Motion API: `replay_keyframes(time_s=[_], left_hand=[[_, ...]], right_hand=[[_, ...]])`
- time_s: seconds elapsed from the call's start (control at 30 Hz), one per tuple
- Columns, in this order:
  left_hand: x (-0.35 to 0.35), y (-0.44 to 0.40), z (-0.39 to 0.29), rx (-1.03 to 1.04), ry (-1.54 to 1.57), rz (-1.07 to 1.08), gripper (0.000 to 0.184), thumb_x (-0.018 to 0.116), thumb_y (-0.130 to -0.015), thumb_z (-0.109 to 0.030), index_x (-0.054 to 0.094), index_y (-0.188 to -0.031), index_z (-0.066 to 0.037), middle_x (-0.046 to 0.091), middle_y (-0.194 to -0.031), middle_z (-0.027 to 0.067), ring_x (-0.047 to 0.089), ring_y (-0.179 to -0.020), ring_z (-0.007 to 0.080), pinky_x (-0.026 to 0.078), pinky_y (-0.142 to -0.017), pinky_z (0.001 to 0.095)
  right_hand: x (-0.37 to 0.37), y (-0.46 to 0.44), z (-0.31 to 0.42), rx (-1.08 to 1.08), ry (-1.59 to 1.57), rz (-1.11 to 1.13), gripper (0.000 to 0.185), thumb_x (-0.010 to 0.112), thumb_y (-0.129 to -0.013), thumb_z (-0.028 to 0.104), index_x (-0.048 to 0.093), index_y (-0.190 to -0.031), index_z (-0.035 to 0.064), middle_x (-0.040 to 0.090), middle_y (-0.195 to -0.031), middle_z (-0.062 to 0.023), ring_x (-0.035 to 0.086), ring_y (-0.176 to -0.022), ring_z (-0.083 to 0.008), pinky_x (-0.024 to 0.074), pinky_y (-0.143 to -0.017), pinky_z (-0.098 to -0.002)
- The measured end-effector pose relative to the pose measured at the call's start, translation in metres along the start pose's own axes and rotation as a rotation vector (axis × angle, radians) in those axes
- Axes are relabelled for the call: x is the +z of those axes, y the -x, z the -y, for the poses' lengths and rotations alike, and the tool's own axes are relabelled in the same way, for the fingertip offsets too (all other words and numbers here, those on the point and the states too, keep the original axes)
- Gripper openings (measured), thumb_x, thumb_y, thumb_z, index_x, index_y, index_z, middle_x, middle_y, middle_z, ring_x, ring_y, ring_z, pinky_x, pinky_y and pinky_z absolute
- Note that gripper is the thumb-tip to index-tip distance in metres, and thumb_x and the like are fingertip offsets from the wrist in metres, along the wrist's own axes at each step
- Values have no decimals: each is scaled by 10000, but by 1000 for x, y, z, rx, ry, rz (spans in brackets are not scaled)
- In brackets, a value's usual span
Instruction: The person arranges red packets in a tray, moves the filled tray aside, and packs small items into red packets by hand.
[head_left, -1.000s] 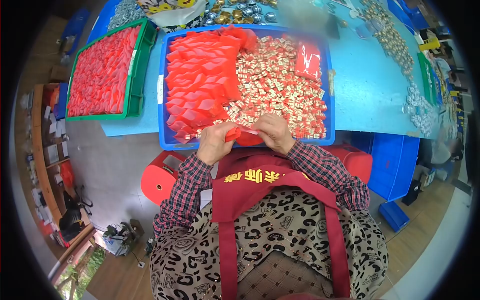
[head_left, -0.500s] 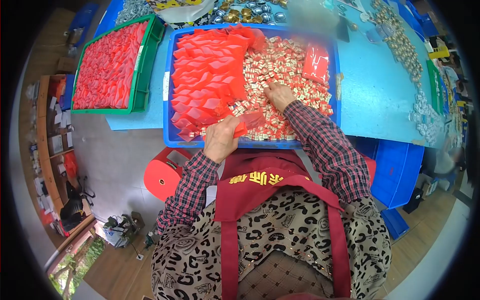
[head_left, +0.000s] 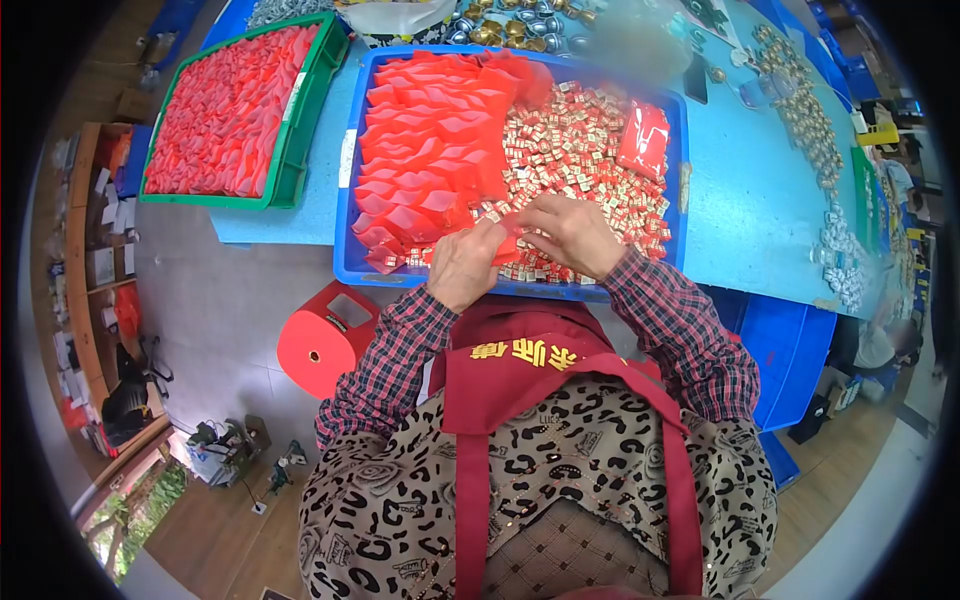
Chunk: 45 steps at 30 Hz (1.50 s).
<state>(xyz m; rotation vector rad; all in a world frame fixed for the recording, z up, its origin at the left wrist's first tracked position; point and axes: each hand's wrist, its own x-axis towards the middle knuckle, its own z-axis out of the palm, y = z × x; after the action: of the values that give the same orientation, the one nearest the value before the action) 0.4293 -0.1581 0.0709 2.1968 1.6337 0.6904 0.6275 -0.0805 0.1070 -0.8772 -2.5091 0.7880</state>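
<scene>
My left hand (head_left: 466, 264) is closed on a red pouch (head_left: 507, 246) over the front part of a blue tray (head_left: 350, 230). Close beside it, my right hand (head_left: 575, 234) has its fingers pinched together at the pouch's upper edge; whether a small piece is between them is hidden. Inside the tray, rows of translucent red pouches (head_left: 430, 140) lie on the left, and many small red-and-cream blocks (head_left: 560, 140) fill the right. A flat red packet (head_left: 643, 140) rests on the blocks at the back right.
A green crate (head_left: 297, 130) of red pouches stands on the blue table (head_left: 740, 190) at the left. Gold and silver pieces (head_left: 800, 105) lie at the right, with a dark phone (head_left: 696, 78) nearer. Below are a red roll (head_left: 325, 345) and blue bins (head_left: 785, 350).
My right hand went from the pouch into the blocks, then back to the pouch beside my left hand. My left hand kept hold of the red pouch. The view has shifted slightly.
</scene>
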Motion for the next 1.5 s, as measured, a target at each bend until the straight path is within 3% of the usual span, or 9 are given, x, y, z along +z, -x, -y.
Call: replay_keyframes(time_s=[0.1, 0.3, 0.47, 0.6, 0.67, 0.77, 0.93, 1.23, 1.5], left_hand=[[-2, 3, 1, 63, -10, 12, 294, 632, -660, -29, 576, -944, -82, 579, -870, 90, 593, -684, 326, 478, -600, 403], [-3, 15, 0, 108, -1, -24, 283, 628, -652, -31, 569, -925, -78, 570, -864, 85, 585, -684, 320, 473, -607, 401], [-10, 32, 5, 79, 59, -35, 359, 630, -644, -6, 591, -993, -76, 583, -862, 82, 591, -688, 318, 485, -623, 381], [-12, 52, 7, -10, 386, -226, 455, 634, -672, 40, 611, -1108, -92, 620, -893, 70, 612, -697, 249, 495, -644, 324], [-32, 68, 12, -374, 826, -69, 507, 632, -740, 64, 584, -1221, -90, 648, -940, 78, 641, -763, 189, 504, -687, 282], [-39, 104, 36, -711, 1355, -154, 487, 629, -801, 44, 532, -1269, -45, 648, -952, 96, 652, -827, 195, 520, -735, 279], [-40, 135, 53, -820, 1707, -300, 426, 640, -793, 52, 543, -1204, -4, 659, -1024, 147, 670, -886, 249, 542, -799, 307], [-15, 133, 64, -906, 1817, -408, 516, 623, -820, 45, 446, -1305, 27, 611, -1160, 181, 648, -1008, 305, 552, -870, 392], [-27, 126, 98, -916, 1674, -624, 443, 603, -833, 45, 470, -1255, 40, 619, -1135, 190, 648, -1011, 313, 549, -867, 392]], right_hand=[[3, -2, 5, -51, 257, 24, 198, 691, -805, 215, 646, -965, 108, 601, -960, -43, 599, -775, -239, 495, -635, -327], [6, -4, 10, -53, 218, 80, 241, 714, -814, 219, 676, -1016, 95, 617, -957, -19, 589, -697, -169, 480, -589, -283], [15, -12, 26, -151, 152, -130, 148, 650, -840, 207, 633, -948, 108, 567, -871, -51, 589, -773, -256, 487, -623, -361], [32, -8, 17, -149, 174, 161, 151, 640, -844, 197, 631, -968, 112, 590, -865, -52, 599, -747, -271, 487, -612, -375], [45, -15, 18, -136, 172, 168, 150, 636, -845, 196, 631, -970, 112, 596, -862, -54, 601, -737, -277, 486, -608, -378], [69, -28, 19, -57, 189, 160, 148, 622, -850, 193, 631, -974, 111, 612, -851, -58, 608, -705, -292, 484, -597, -387], [135, -58, 2, -137, 187, 148, 152, 608, -854, 202, 637, -972, 110, 627, -853, -73, 619, -693, -309, 489, -604, -396], [207, -83, 19, -57, -139, -152, 217, 631, -816, 96, 630, -1033, 91, 636, -966, -98, 639, -780, -327, 518, -655, -397], [116, -53, 23, -73, -186, -52, 261, 581, -772, -28, 635, -1012, 59, 666, -944, -95, 642, -771, -301, 511, -635, -365]])
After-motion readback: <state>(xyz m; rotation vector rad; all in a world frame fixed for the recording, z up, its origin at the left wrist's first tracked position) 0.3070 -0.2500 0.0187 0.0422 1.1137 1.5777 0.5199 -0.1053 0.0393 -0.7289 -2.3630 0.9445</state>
